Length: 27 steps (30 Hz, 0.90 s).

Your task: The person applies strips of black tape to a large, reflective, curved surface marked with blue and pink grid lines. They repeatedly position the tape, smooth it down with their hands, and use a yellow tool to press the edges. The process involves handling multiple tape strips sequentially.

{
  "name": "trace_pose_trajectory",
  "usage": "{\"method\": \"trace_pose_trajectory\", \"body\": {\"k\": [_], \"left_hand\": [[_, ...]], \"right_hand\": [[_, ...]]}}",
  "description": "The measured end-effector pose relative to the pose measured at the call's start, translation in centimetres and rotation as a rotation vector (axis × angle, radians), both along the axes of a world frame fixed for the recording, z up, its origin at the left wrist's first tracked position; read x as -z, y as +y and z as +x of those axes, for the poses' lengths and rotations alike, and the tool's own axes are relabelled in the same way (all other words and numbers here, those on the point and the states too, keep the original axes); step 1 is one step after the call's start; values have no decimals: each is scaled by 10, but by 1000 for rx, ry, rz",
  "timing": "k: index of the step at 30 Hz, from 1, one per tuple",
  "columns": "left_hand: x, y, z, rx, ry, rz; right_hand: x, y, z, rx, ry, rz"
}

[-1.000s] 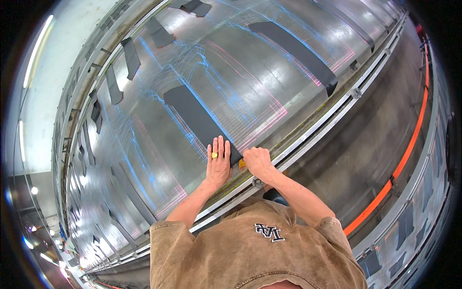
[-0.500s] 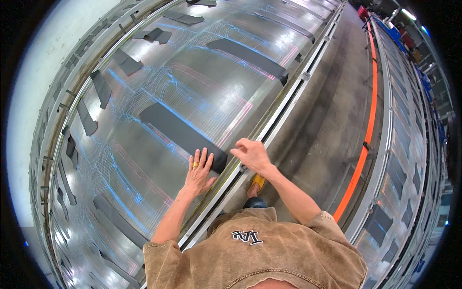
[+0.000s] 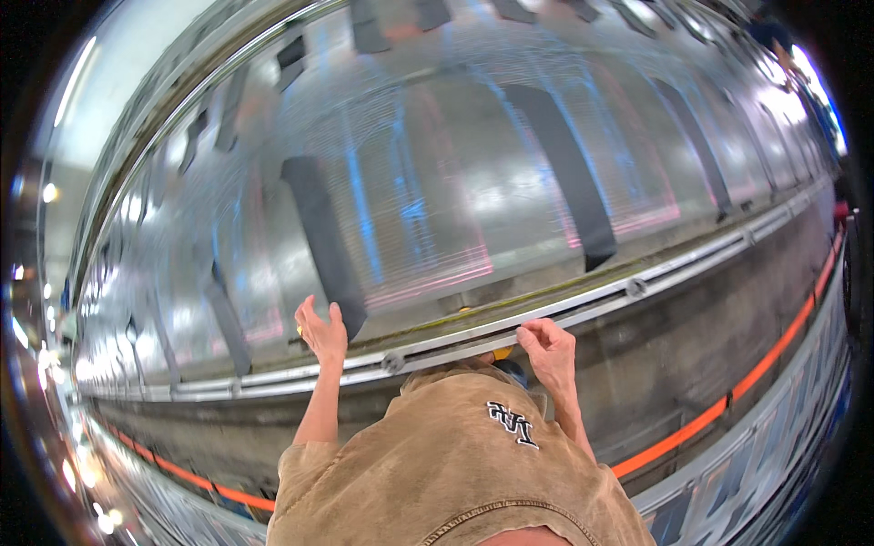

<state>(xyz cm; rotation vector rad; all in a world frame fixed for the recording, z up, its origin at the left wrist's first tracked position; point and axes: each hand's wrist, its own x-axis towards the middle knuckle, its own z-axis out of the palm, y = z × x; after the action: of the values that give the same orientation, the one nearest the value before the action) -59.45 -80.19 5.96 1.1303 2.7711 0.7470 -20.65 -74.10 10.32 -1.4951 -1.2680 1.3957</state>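
A dark grey strip [image 3: 319, 232] lies lengthwise on the metal tabletop [image 3: 460, 218], which is marked with fine blue and pink lines. At its near end my left hand [image 3: 323, 329] has its fingers apart and raised, a yellow ring on one finger; whether it still touches the strip is unclear. My right hand [image 3: 546, 344] is by the metal rail [image 3: 637, 289] along the table's front edge, fingers curled together; anything between them is too small to make out. A similar strip [image 3: 569, 187] lies to the right. The picture is somewhat blurred.
More dark pieces [image 3: 369, 27] lie along the far side and to both sides. A concrete floor [image 3: 683, 323] runs behind me, with an orange band [image 3: 692, 428] and a second table [image 3: 701, 500] beyond it. Lights and blurred shapes line the far left.
The view has swung round, so the table now runs more across the picture. My left hand has risen from lying flat on the strip, and my right hand has moved away from that strip's end.
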Motion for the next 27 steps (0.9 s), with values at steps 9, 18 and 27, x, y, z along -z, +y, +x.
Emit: {"method": "trace_pose_trajectory", "body": {"k": [9, 18, 27], "left_hand": [[26, -46, -14, -315, -796, 73], [-12, -19, -20, -264, -1340, 267], [-52, -17, 9, 85, -1533, 136]], "right_hand": [[-11, 11, -47, -573, -24, -39], [-3, 13, -112, -516, 244, -347], [8, 16, -253, -352, 255, -225]]}}
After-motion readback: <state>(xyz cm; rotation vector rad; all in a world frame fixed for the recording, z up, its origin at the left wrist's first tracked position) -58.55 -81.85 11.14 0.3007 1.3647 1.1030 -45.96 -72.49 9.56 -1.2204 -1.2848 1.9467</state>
